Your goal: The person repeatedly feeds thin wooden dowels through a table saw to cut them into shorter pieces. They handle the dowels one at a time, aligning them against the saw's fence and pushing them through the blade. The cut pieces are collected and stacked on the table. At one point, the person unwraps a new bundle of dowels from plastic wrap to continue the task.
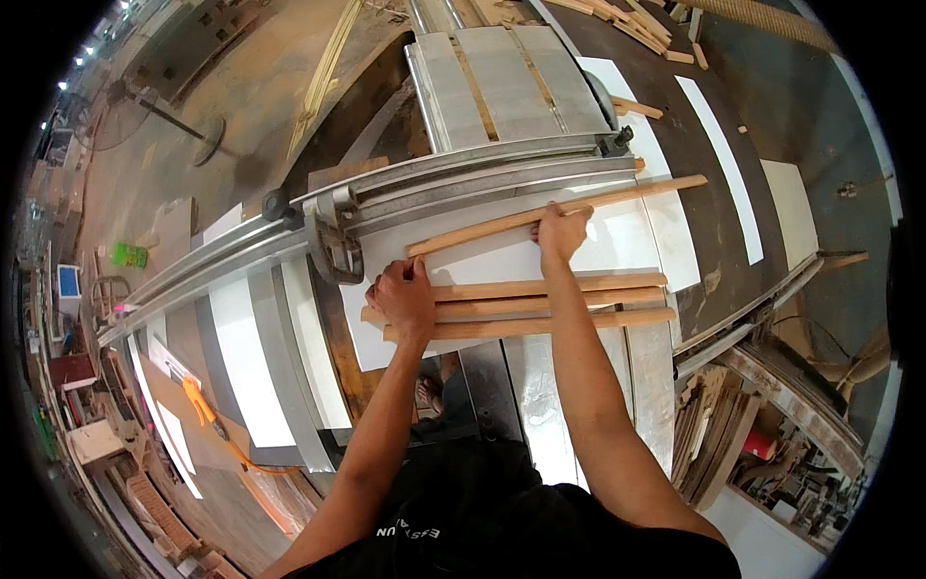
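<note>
My right hand (pixel 562 234) is closed around the middle of a long, light wooden strip (pixel 637 192), which lies slantwise, its right end farther away. The strip's left end comes close to the thumb of my left hand (pixel 403 299). That hand's fingers are curled over the left ends of several similar wooden strips (pixel 502 308), side by side nearer to me; its palm side is hidden. Under the strips is a white sheet (pixel 381 344) on the saw table. Just beyond, a metal crosscut fence (pixel 492 169) runs across, with a metal stop (pixel 331 236) left of my hands.
A ribbed metal sliding table (pixel 502 87) lies beyond the fence. More cut wooden pieces (pixel 627 27) and a white strip (pixel 719 159) rest on the dark surface at the right. An orange air gun (pixel 198 400) with a hose sits at the left. A pedestal fan (pixel 154 111) stands farther back.
</note>
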Demonstrator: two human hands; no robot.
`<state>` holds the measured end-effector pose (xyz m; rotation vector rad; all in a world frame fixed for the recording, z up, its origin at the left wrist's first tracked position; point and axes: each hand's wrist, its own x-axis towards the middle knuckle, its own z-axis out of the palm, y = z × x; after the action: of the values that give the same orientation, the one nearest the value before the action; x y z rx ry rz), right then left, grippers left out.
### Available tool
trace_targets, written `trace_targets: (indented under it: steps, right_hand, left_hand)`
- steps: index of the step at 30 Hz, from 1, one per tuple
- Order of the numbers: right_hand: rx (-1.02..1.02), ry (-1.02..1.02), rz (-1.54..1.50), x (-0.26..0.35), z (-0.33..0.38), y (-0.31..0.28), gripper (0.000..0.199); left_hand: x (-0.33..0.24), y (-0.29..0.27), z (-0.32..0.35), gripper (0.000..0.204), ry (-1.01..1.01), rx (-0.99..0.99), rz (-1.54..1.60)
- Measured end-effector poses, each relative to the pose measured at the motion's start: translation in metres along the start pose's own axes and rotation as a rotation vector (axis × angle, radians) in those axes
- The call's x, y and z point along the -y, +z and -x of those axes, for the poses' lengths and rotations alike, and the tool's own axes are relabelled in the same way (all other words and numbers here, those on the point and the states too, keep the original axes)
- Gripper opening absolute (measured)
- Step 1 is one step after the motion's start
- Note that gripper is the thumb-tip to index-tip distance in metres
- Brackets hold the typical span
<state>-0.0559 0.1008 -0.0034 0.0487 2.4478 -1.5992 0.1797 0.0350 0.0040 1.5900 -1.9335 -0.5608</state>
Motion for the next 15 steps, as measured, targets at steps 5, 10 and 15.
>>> trace_targets:
  steps: [5, 10, 15]
  right_hand:
    - [0.016, -0.066, 0.062, -0.014, 0.004, 0.027, 0.083]
    - [0.118, -0.006, -0.066, 0.018, 0.042, 0.040, 0.084]
    - [0.114, -0.009, -0.103, -0.013, 0.004, 0.038, 0.082]
  left_hand:
    - [-0.002, -0.013, 0.019, 0.011, 0.251, 0.215, 0.139]
    - [-0.020, -0.012, -0.002, 0.041, 0.547, 0.158, 0.128]
    - [-0.055, 0.013, -0.071, 0.080, 0.710, 0.300, -0.046]
